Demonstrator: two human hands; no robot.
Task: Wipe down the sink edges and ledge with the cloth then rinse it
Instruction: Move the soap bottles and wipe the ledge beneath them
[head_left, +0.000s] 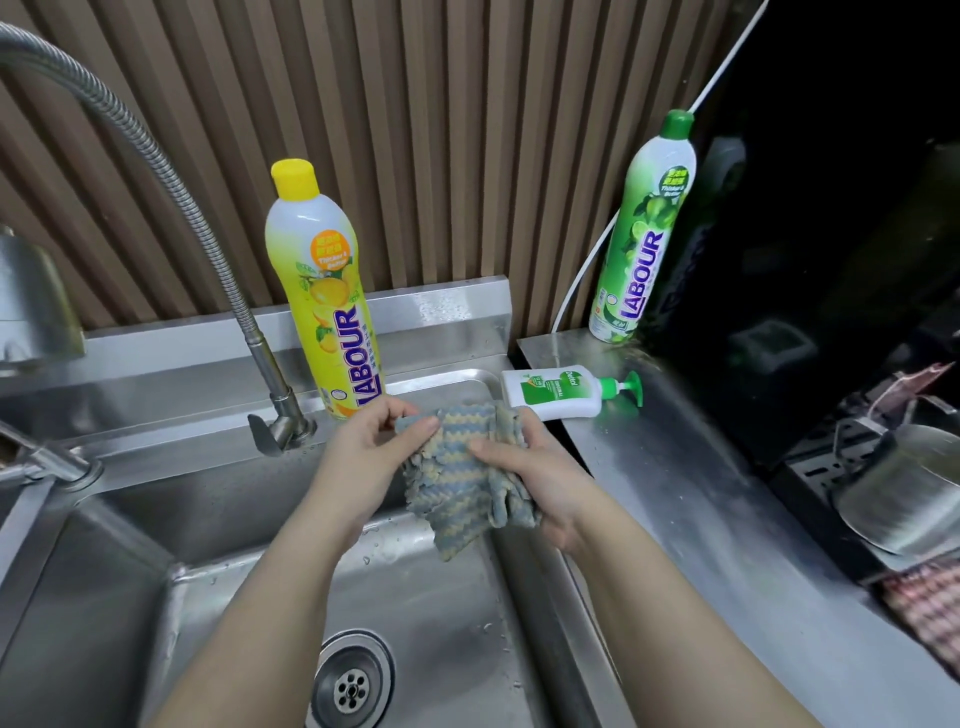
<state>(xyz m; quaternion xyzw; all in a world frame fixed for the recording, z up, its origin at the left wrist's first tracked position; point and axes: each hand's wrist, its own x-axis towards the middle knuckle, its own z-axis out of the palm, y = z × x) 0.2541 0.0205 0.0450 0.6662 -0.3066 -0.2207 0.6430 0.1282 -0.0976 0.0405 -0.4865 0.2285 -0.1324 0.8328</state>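
the two bare forearms come up from the bottom edge, nearest the camera, over the stainless steel sink basin (218, 597) with its round slotted drain (353, 683) at the near end. right of the basin runs the wet steel worktop (701, 493), its far edge meeting the ribbed brown wall. a flexible metal hose tap (171, 171) arches from the ledge behind the basin. on that ledge stands a tall yellow dish-soap bottle with a yellow cap (324, 291); a tall green dish-soap bottle (644, 234) stands at the worktop's far corner. a steel kettle (904, 488) sits at the worktop's right edge. the blue-and-yellow striped fleecy cloth (457, 473) hangs above the basin's far right corner, held between both hands: the left hand (363, 452) pinches its upper left corner, the right hand (540, 467) is closed around its bunched right side. a white pump soap bottle with a green nozzle (561, 391) lies on its side just beyond the cloth.
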